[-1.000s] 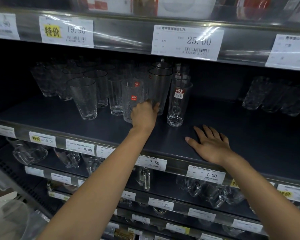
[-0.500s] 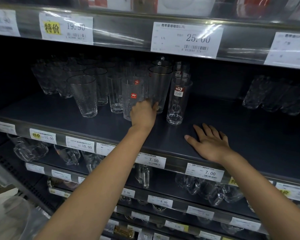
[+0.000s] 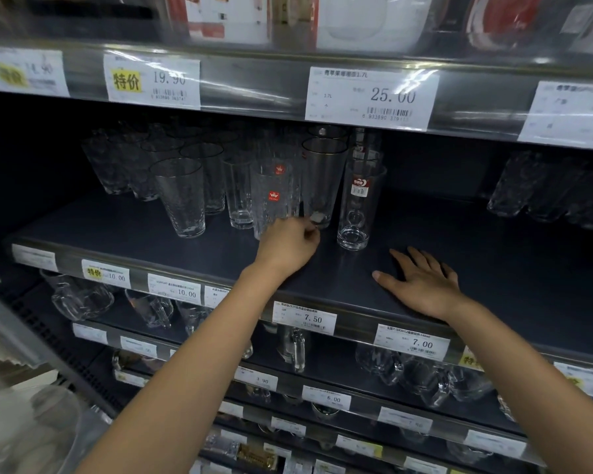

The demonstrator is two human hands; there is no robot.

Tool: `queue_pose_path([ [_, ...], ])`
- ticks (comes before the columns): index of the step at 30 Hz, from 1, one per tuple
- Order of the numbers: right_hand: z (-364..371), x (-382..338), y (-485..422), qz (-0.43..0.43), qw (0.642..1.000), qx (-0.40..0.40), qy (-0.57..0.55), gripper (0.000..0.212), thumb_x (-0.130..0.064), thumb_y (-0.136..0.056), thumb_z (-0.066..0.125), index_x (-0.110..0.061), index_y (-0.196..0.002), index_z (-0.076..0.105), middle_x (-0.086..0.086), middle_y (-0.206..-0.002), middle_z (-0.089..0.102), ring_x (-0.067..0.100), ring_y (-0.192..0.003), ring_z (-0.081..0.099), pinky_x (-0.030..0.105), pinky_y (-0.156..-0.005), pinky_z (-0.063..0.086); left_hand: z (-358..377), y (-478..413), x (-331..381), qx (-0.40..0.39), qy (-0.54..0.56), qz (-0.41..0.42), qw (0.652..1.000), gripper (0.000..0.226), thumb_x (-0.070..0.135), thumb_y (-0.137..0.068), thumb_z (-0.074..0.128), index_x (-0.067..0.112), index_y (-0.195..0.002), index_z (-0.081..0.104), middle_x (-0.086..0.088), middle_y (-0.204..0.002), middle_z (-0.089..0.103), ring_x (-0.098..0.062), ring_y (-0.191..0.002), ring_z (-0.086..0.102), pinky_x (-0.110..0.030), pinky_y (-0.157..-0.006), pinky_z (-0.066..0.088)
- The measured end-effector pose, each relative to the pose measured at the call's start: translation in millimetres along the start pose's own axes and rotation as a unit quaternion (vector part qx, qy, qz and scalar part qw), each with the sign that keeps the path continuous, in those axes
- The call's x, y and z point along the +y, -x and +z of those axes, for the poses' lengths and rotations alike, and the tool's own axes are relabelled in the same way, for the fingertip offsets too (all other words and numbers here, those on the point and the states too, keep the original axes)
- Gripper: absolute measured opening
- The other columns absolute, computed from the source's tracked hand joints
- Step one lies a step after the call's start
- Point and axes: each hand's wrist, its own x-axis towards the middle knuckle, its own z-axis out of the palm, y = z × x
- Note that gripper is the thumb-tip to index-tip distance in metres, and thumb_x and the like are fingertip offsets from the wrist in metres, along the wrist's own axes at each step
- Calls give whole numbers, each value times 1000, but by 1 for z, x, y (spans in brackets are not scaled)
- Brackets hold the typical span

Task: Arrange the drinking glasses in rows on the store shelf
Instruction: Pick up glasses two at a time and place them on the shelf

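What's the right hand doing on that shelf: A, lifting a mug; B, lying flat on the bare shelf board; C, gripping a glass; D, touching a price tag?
B: the right hand lies palm-down, fingers spread, on the dark shelf, apart from the nearest glass.

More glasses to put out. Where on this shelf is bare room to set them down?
Widest bare patch: between the labelled glass and the far-right glasses, behind the right hand lying flat on the shelf. A narrower strip runs along the front edge, left of the left hand. Crowded: the packed glasses behind it.
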Motion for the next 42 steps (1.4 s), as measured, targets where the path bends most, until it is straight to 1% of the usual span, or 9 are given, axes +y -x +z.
queue_pose_path([
  [4, -11, 8, -2, 1, 990, -6, -141, 75, -68, -86, 54, -38, -151, 32, -4, -162, 22, 18, -150, 19, 38, -120, 17, -2, 8, 6, -60, 67, 30, 995, 19, 32, -94, 62, 19, -99, 75, 1, -96, 75, -18, -92, 67, -31, -83, 53],
  [7, -28, 21, 14, 18, 935, 19, -353, 57, -55, -87, 64, -36, -140, 51, -6, -141, 51, 13, -129, 47, 25, -107, 33, 1, 14, 30, -116, 136, 69, 981, 14, 32, -93, 65, 23, -86, 73, 9, -81, 70, -9, -80, 64, -25, -76, 50],
  [13, -46, 92, 45, 112, 876, 183, -431, 31, -37, -90, 69, -23, -117, 67, -2, -117, 66, 12, -109, 60, 23, -93, 45, 39, 13, 114, -249, 392, 28, 885, 11, 12, -96, 61, 16, -88, 67, -11, -98, 72, -21, -93, 73, -29, -83, 60],
  [18, -45, 162, 66, 208, 827, 248, -459, 41, -41, -84, 75, -18, -117, 67, 1, -115, 68, 15, -104, 62, 26, -89, 46, 94, -1, 165, -269, 413, 0, 870, 2, 20, -94, 66, 18, -93, 66, -6, -101, 69, -26, -104, 69, -39, -94, 56],
  [23, -52, 209, 57, 222, 801, 271, -485, 33, -42, -84, 74, -18, -106, 69, 6, -109, 70, 21, -103, 64, 36, -96, 50, 149, -27, 198, -233, 349, 4, 908, 31, 33, -94, 66, 13, -118, 63, -1, -112, 66, -16, -100, 64, -27, -83, 55],
  [27, -60, 247, 34, 216, 794, 287, -489, 38, -43, -86, 72, -15, -111, 67, 5, -111, 68, 21, -103, 62, 33, -91, 49, 184, -49, 216, -156, 315, 29, 936, 31, 30, -96, 64, 10, -118, 62, 7, -101, 62, 1, -84, 57, -3, -67, 42],
  [32, -73, 291, -9, 194, 775, 309, -516, 40, -40, -86, 74, -15, -116, 63, 3, -115, 66, 21, -106, 63, 36, -98, 52, 221, -87, 246, -94, 328, 11, 940, 34, 31, -92, 69, 10, -117, 59, 5, -104, 61, 6, -78, 53, 5, -60, 38],
  [36, -81, 314, -42, 160, 771, 323, -524, 61, -36, -87, 72, -14, -139, 49, 1, -129, 61, 18, -113, 60, 35, -102, 50, 246, -115, 261, -59, 337, -9, 940, 47, 36, -89, 72, 11, -125, 55, 3, -109, 60, -4, -88, 55, 2, -56, 38],
  [42, -92, 339, -92, 140, 775, 355, -505, 61, -27, -88, 69, -17, -143, 43, -1, -133, 57, 17, -116, 57, 30, -100, 48, 273, -147, 276, -40, 360, -14, 932, 56, 38, -85, 75, 12, -129, 51, 3, -112, 58, -9, -97, 58, -8, -67, 42],
])
